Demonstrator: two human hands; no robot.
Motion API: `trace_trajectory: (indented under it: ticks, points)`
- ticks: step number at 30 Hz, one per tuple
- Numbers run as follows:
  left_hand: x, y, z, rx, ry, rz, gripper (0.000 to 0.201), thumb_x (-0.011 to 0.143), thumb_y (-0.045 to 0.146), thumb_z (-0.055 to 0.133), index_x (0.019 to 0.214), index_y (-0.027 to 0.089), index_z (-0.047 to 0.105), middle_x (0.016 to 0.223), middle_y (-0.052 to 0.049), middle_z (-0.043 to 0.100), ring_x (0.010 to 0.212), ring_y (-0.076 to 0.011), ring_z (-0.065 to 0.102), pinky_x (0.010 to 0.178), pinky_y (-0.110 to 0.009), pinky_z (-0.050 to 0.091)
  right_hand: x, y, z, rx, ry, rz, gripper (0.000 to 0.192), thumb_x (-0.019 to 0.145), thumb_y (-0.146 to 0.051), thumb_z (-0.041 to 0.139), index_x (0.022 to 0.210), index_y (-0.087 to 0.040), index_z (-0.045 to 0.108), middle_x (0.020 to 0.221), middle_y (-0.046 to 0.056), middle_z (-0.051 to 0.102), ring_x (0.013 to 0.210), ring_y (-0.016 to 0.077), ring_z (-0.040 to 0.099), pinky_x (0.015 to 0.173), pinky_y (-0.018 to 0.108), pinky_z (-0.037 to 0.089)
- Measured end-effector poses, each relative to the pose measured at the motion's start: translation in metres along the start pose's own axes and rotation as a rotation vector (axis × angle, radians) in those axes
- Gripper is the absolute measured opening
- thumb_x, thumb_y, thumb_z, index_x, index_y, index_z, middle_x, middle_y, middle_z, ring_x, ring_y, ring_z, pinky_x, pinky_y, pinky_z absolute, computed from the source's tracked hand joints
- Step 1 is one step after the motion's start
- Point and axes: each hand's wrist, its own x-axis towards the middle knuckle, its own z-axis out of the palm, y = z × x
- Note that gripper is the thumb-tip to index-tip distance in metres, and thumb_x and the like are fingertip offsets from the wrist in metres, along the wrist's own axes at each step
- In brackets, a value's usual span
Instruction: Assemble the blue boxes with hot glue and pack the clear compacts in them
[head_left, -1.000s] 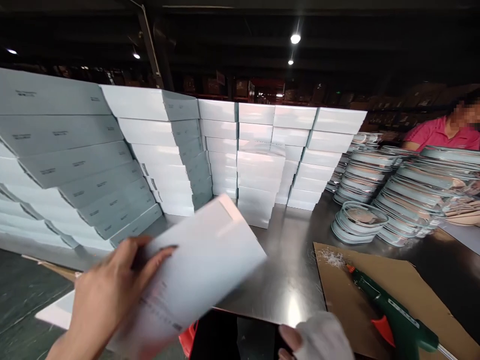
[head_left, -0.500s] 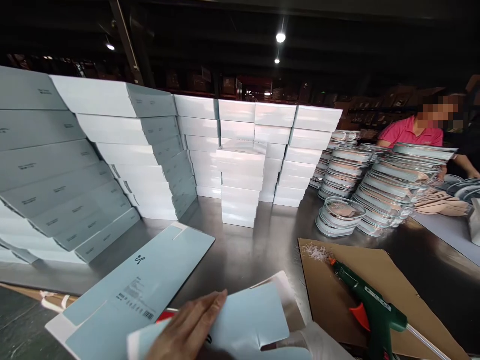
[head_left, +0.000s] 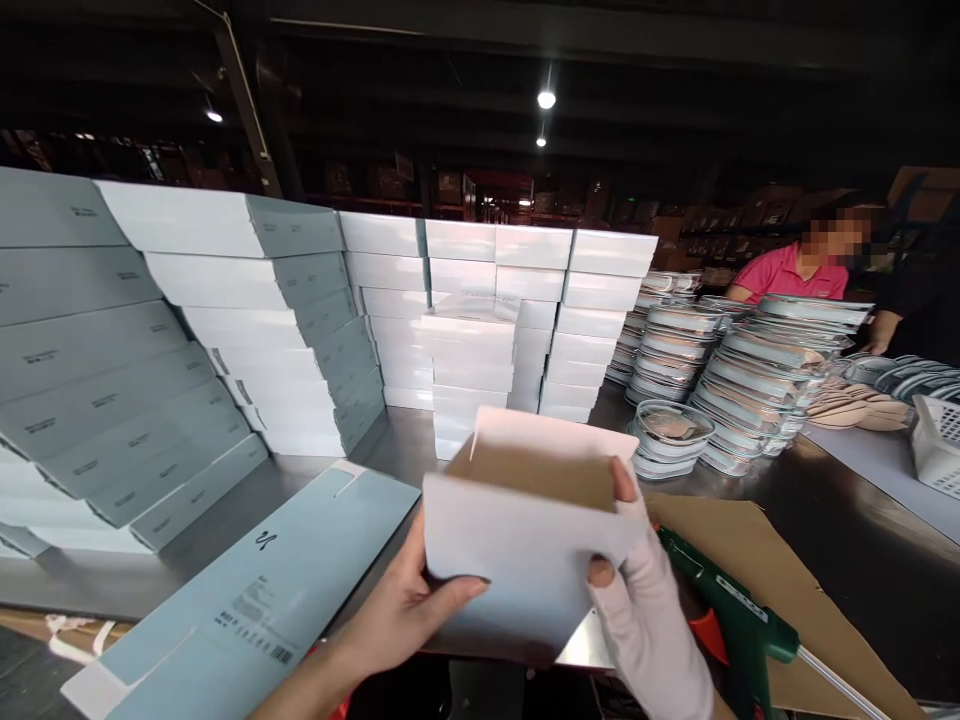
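Cardboard insert (head_left: 525,545), flat half a second ago, is now being popped open, left hand (head_left: 409,610) and right hand (head_left: 637,610) pinching its sides; glue gun (head_left: 739,625) is lying at four o'clock.

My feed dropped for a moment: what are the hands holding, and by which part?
Both hold one partly opened white carton: left hand at its lower left corner, right hand on its right edge, thumb over the open top.

Steel table (head_left: 487,480) under stacked white boxes (head_left: 465,290), lid stacks (head_left: 757,370) (right side), cardboard sheet (head_left: 810,600).
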Motion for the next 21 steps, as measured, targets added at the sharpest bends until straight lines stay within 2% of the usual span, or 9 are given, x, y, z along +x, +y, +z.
trace_trajectory:
  ticks: [3, 5, 7, 10, 12, 13, 15, 18, 21]
  points:
    - [0.003, 0.005, 0.013, -0.077, -0.008, 0.132, 0.079, 0.081, 0.051, 0.083, 0.146, 0.024, 0.048, 0.146, -0.015, 0.059, 0.133, -0.0336, 0.059, 0.104, -0.038, 0.054, 0.004, -0.004, 0.013, 0.117, 0.065, 0.033, 0.057, 0.105, -0.050, 0.047, 0.160, -0.043, 0.033, 0.167, 0.000, 0.039, 0.150, 0.0256, 0.043, 0.119, 0.036, 0.042]
    - [0.006, 0.016, 0.018, -0.127, 0.016, 0.210, 0.080, 0.082, 0.063, 0.077, 0.146, 0.024, 0.049, 0.151, -0.015, 0.054, 0.137, -0.0370, 0.054, 0.104, -0.039, 0.054, 0.004, -0.009, 0.019, 0.308, 0.077, 0.127, 0.064, 0.104, -0.055, 0.048, 0.162, -0.035, 0.031, 0.154, 0.006, 0.057, 0.136, 0.0253, 0.060, 0.106, 0.030, 0.054]
    - [0.008, 0.027, 0.020, -0.130, 0.030, 0.181, 0.075, 0.087, 0.072, 0.064, 0.142, 0.021, 0.055, 0.145, -0.016, 0.058, 0.134, -0.0388, 0.055, 0.105, -0.042, 0.052, 0.002, -0.014, 0.024, 0.442, 0.085, 0.201, 0.071, 0.102, -0.058, 0.049, 0.163, -0.030, 0.027, 0.146, 0.009, 0.063, 0.131, 0.0269, 0.063, 0.098, 0.030, 0.058]
    - [0.006, 0.039, 0.024, -0.141, 0.096, 0.060, 0.054, 0.097, 0.064, 0.056, 0.134, 0.025, 0.059, 0.144, -0.011, 0.061, 0.136, -0.0356, 0.054, 0.112, -0.044, 0.045, 0.001, -0.024, 0.032, 0.426, 0.161, 0.287, 0.063, 0.104, -0.051, 0.049, 0.162, -0.033, 0.031, 0.161, 0.005, 0.048, 0.142, 0.0255, 0.053, 0.111, 0.033, 0.050]
    - [0.001, 0.044, 0.024, -0.176, 0.170, 0.060, 0.040, 0.100, 0.055, 0.057, 0.134, 0.034, 0.053, 0.151, -0.005, 0.055, 0.140, -0.0303, 0.051, 0.112, -0.041, 0.045, 0.001, -0.031, 0.039, 0.412, 0.226, 0.357, 0.063, 0.107, -0.043, 0.046, 0.164, -0.040, 0.019, 0.170, -0.001, 0.032, 0.152, 0.0213, 0.040, 0.122, 0.037, 0.037]
    - [-0.001, 0.046, 0.022, -0.158, 0.160, 0.076, 0.036, 0.101, 0.051, 0.057, 0.134, 0.038, 0.052, 0.152, -0.003, 0.054, 0.140, -0.0285, 0.052, 0.109, -0.039, 0.047, 0.000, -0.033, 0.041, 0.416, 0.256, 0.367, 0.066, 0.108, -0.041, 0.044, 0.165, -0.043, 0.010, 0.172, -0.003, 0.026, 0.156, 0.0194, 0.032, 0.125, 0.039, 0.031]
    - [-0.003, 0.052, 0.013, -0.038, 0.014, 0.109, 0.035, 0.098, 0.048, 0.063, 0.132, 0.040, 0.057, 0.144, -0.002, 0.060, 0.132, -0.0278, 0.058, 0.100, -0.034, 0.053, -0.002, -0.035, 0.041, 0.418, 0.273, 0.342, 0.070, 0.109, -0.038, 0.043, 0.164, -0.045, 0.001, 0.173, -0.005, 0.024, 0.159, 0.0169, 0.022, 0.128, 0.043, 0.024]
    - [-0.002, 0.059, -0.009, 0.168, -0.182, 0.161, 0.039, 0.080, 0.047, 0.084, 0.117, 0.036, 0.074, 0.122, -0.004, 0.071, 0.109, -0.0295, 0.070, 0.084, -0.031, 0.059, -0.012, -0.020, 0.019, 0.394, 0.195, 0.295, 0.070, 0.106, -0.045, 0.045, 0.164, -0.044, 0.006, 0.170, -0.001, 0.033, 0.155, 0.0193, 0.034, 0.124, 0.043, 0.034]
    - [-0.008, 0.058, -0.031, 0.228, 0.036, 0.139, 0.041, 0.073, 0.052, 0.087, 0.108, 0.033, 0.079, 0.116, -0.004, 0.075, 0.107, -0.0327, 0.071, 0.084, -0.033, 0.060, -0.029, 0.015, -0.036, 0.079, 0.151, 0.501, 0.075, 0.094, -0.060, 0.051, 0.158, -0.027, 0.032, 0.158, 0.012, 0.051, 0.140, 0.0286, 0.055, 0.118, 0.047, 0.041]
